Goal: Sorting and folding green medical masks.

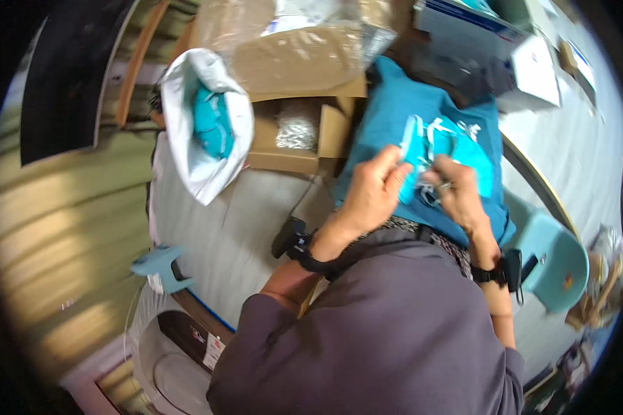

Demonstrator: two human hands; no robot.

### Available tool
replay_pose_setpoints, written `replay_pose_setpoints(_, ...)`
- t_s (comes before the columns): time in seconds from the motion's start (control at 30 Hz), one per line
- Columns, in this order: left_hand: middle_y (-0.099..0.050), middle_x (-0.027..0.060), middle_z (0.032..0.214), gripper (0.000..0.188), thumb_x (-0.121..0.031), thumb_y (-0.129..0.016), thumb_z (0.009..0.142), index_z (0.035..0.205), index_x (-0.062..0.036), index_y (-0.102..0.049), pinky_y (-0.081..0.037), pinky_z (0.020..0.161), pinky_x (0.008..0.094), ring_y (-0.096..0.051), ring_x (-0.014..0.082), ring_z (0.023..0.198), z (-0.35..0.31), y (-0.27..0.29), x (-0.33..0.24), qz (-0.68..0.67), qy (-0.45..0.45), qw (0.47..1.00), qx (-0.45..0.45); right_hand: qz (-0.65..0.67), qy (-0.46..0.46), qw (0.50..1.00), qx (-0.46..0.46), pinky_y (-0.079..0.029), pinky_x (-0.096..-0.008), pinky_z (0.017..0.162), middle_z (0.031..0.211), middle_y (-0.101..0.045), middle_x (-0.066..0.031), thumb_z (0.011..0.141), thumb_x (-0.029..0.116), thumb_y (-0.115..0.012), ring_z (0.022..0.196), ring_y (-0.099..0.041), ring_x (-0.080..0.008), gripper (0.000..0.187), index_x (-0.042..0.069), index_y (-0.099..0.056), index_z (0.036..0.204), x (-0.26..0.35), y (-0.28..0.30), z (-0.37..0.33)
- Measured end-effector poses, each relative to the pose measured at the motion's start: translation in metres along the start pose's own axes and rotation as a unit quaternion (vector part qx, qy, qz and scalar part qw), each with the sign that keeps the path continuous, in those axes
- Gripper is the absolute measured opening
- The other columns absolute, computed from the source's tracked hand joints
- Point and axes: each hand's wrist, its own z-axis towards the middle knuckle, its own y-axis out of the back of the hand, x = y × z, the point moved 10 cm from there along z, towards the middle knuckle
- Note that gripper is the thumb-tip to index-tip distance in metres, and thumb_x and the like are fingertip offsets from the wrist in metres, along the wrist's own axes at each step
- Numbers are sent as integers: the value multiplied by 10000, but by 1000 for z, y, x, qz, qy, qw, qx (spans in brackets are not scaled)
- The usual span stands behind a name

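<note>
One turquoise piece [412, 142] sits in the left hand [371, 187]: grip there is thumb and fingertips pinching its edge, piece roughly upright along the fingers. Right hand [458, 194], ring on one finger, is just beside it, over the turquoise pile [474, 162]; motion blur, so can't tell if that grip is spread or pinching. Piece and pile are both above the dark teal cloth [386, 93] draped over the person's lap, pile toward the right side, white ties [436, 126] showing along its top. Black wrist devices [295, 238] strapped on both forearms. Left of the cloth: white sack [175, 117], mouth open, turquoise bundle [213, 124] inside. Between sack and cloth: small open carton [284, 161] with a heap of whitish bits [297, 133], too fine to identify. Behind that, bigger cardboard box [294, 62] with clear tape across its front. Upper right: white-and-blue carton [536, 75], more turquoise stuff at its top. Right of the lap: pale teal plastic seat [554, 259]. Lower left: grey tub [145, 346], partly cut by the lens rim. Pale floor [221, 221] under the left side.
</note>
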Motion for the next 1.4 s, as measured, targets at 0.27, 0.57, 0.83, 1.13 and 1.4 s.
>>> replay_pose_setpoints(0.27,-566,-31,720,137,-184,-506,1018,993,-66,-572,-369,476,181,-478,29,544,-18,87,73,-223,132,952,-159,85,-85,990,-75,-306,-237,581,708,-436,39,949,175,-596,659,-381,-62,215,33,-522,806,-36,31,10)
replay_pose_setpoints(0.57,-606,47,889,149,-198,-504,1014,1072,-71,-555,-433,487,208,-580,124,643,-34,256,186,-269,184,844,-427,149,-168,974,-28,-255,-227,530,671,-430,60,974,186,-584,613,-353,-37,237,48,-533,789,-47,-3,-9)
replay_pose_setpoints(0.83,-640,109,1144,363,-290,-530,978,1245,-44,-539,-513,775,319,-643,192,982,36,222,115,-204,35,937,-281,148,-167,975,3,-295,-217,538,685,-459,49,972,149,-581,618,-385,-38,190,28,-554,828,-5,-9,-5)
replay_pose_setpoints(1.13,-639,68,898,309,-286,-509,1005,1143,-17,-573,-502,711,335,-616,177,791,-3,-25,38,-162,46,972,164,301,-126,944,54,-424,-206,560,786,-610,-22,975,152,-576,659,-539,-68,128,27,-557,951,24,-24,19)
replay_pose_setpoints(1.4,-630,51,811,275,-200,-463,1025,894,-6,-607,-468,684,293,-563,123,756,-13,141,80,-17,67,968,-240,319,-175,923,-123,-459,-235,606,957,-668,-102,962,145,-585,645,-552,-94,157,13,-604,1046,-53,27,10)
